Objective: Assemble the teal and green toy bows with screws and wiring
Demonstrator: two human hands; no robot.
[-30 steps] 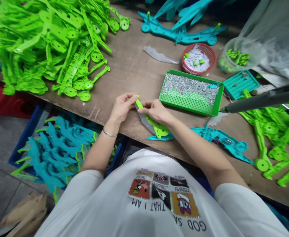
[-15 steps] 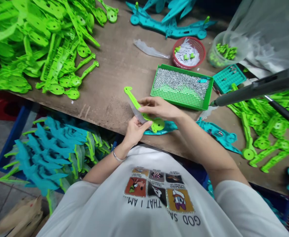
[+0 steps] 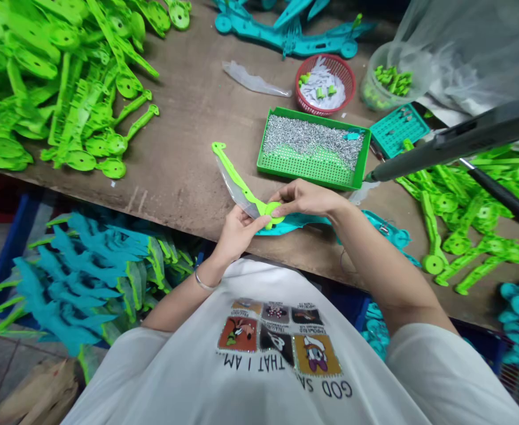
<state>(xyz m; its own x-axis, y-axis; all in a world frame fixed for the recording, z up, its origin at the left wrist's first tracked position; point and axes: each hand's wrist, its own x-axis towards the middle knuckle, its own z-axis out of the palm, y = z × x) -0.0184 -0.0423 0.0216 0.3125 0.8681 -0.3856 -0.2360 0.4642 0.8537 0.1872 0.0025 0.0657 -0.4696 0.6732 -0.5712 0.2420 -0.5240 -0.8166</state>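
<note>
Where its slim stem (image 3: 232, 168) ends, the lime-green piece (image 3: 242, 186) becomes a disc (image 3: 275, 211)

Left of the green tray (image 3: 306, 165), a bare stretch of surface (image 3: 192, 106) gave my left hand (image 3: 236, 235) and right hand (image 3: 306, 198) a way toward the far side, with the heap of lime-green parts (image 3: 59, 97) walling its left. Farther along, a clear plastic strip (image 3: 257, 81) lay across it, a teal frame (image 3: 294, 41) beyond. The tray stood just past my right hand; on the right, a dark grey tool (image 3: 454, 140) slanted across the way to the smaller pile (image 3: 485, 213).
</note>
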